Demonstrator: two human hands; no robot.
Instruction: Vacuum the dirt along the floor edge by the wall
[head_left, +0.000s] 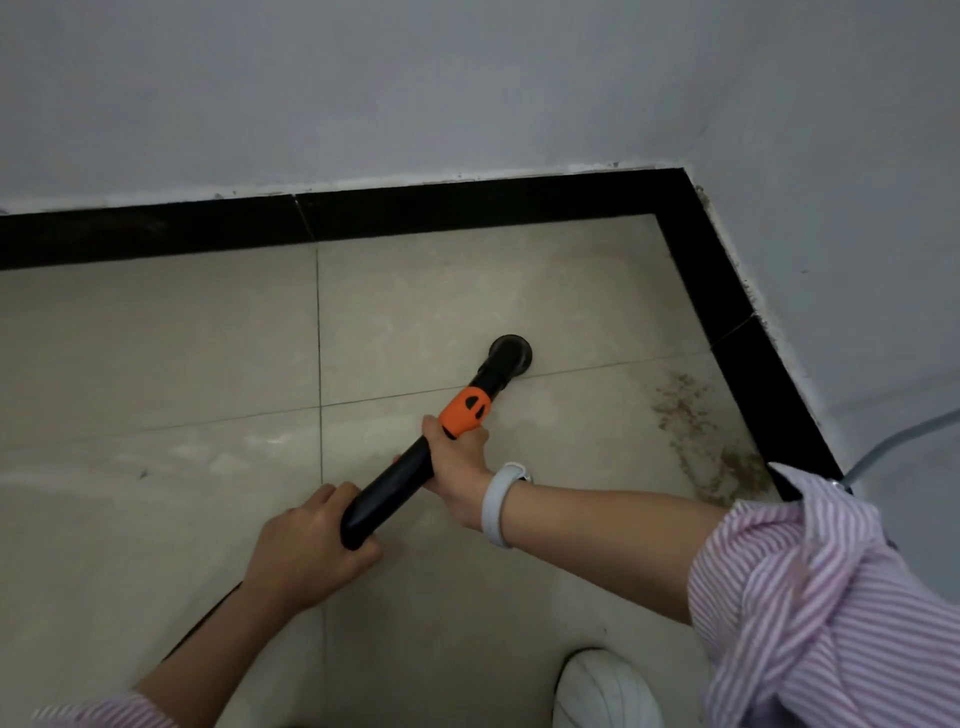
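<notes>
Our left hand (306, 545) and right hand (457, 467) both clenched round the vacuum wand (415, 457); its round nozzle (511, 354) on the floor tiles (156, 338), dirt (691, 415) to our right beside the black skirting (748, 332)

The vacuum wand (395, 486) was a black tube with an orange collar (464, 411), slanting down to a round black nozzle (510, 354) that rested on the beige tiled floor (156, 364), well apart from the wall. The dirt (696, 431) lay as a brown, crumbly scatter along the black skirting (748, 353) at the right-hand wall (857, 234), to the right of the nozzle.
</notes>
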